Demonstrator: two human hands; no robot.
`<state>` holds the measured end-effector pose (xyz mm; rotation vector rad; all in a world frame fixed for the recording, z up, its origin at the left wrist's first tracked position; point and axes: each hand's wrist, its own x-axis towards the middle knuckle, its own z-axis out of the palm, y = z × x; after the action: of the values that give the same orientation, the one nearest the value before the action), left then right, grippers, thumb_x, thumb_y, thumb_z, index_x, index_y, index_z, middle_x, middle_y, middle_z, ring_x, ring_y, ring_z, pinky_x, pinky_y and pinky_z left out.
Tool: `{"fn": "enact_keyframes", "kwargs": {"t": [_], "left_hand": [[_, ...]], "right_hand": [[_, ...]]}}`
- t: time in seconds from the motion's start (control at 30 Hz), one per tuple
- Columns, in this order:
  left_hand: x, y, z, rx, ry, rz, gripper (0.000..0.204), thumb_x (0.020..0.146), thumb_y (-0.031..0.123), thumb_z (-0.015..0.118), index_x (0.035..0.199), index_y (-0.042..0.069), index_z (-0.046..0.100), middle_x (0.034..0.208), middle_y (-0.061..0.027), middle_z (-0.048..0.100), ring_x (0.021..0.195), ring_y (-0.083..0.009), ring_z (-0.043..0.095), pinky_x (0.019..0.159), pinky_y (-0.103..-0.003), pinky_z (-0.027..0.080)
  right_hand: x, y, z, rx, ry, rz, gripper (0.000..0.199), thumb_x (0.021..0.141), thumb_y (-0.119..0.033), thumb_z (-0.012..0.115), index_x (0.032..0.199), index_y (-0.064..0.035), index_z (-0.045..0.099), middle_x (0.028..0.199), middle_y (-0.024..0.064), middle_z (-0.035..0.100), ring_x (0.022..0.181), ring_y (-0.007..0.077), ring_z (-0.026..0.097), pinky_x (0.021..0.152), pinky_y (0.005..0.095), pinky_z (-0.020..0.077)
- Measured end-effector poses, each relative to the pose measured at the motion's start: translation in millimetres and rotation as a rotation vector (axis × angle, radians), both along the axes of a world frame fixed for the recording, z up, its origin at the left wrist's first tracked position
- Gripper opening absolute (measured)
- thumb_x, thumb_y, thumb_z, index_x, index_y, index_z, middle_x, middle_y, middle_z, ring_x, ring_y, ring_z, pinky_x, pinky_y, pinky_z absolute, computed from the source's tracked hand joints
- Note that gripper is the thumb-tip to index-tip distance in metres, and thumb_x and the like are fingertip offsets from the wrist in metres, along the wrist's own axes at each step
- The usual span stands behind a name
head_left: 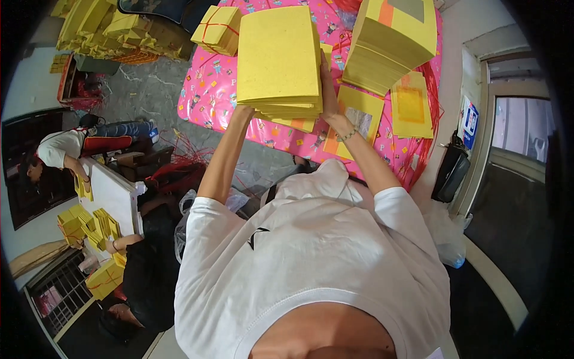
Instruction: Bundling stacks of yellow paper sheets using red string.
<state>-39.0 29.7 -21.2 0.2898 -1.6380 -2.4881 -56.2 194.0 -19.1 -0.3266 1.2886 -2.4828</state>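
A thick stack of yellow paper (278, 57) is held up between my two hands over a pink patterned table cover (206, 96). My left hand (243, 112) grips its near left corner, the fingers hidden beneath. Along the right side presses my right hand (327, 90), fingers reaching up the edge. Behind the stack to the left lies a smaller yellow bundle (216, 29) tied with red string. A taller yellow stack (388, 45) stands to the right. Nearer me are a yellow sheet with a silvery patch (363, 119) and one with an orange square (412, 105).
Red strings (426, 149) hang along the table's right edge. Two people work at a white table (110, 194) on the left, with yellow bundles. More yellow bundles (119, 33) are heaped at the far left. A black bag (451, 170) hangs beside the door on the right.
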Motion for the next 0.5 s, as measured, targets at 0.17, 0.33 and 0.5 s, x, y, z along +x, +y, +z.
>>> {"fn": "enact_keyframes", "kwargs": {"t": [0.17, 0.33, 0.5], "left_hand": [[9, -18, 11, 0.021, 0.0, -0.006, 0.067, 0.093, 0.057, 0.037, 0.134, 0.004, 0.04, 0.123, -0.0126, 0.053, 0.108, -0.0194, 0.056, 0.087, -0.032, 0.048], [6, -27, 7, 0.052, -0.007, -0.012, 0.068, 0.093, 0.057, 0.036, 0.134, 0.004, 0.04, 0.123, -0.0125, 0.053, 0.108, -0.0193, 0.056, 0.087, -0.032, 0.048], [71, -20, 31, 0.082, -0.006, -0.039, 0.068, 0.093, 0.058, 0.036, 0.134, 0.004, 0.04, 0.123, -0.0123, 0.053, 0.108, -0.0192, 0.056, 0.087, -0.032, 0.048]], "right_hand": [[-13, 7, -12, 0.204, 0.178, -0.087, 0.065, 0.099, -0.047, 0.025, 0.148, -0.0089, 0.006, 0.154, 0.0071, 0.006, 0.141, 0.017, 0.007, 0.114, 0.0318, 0.0076], [-6, 2, 25, 0.23, 0.154, -0.059, 0.064, 0.1, -0.044, 0.023, 0.147, -0.0053, 0.004, 0.154, 0.009, 0.005, 0.141, 0.0185, 0.005, 0.114, 0.0321, 0.0061], [-7, 4, 18, 0.208, 0.209, -0.043, 0.069, 0.099, -0.045, 0.026, 0.146, -0.0009, 0.001, 0.153, 0.0125, 0.003, 0.141, 0.0218, 0.004, 0.114, 0.0332, 0.0075]]}}
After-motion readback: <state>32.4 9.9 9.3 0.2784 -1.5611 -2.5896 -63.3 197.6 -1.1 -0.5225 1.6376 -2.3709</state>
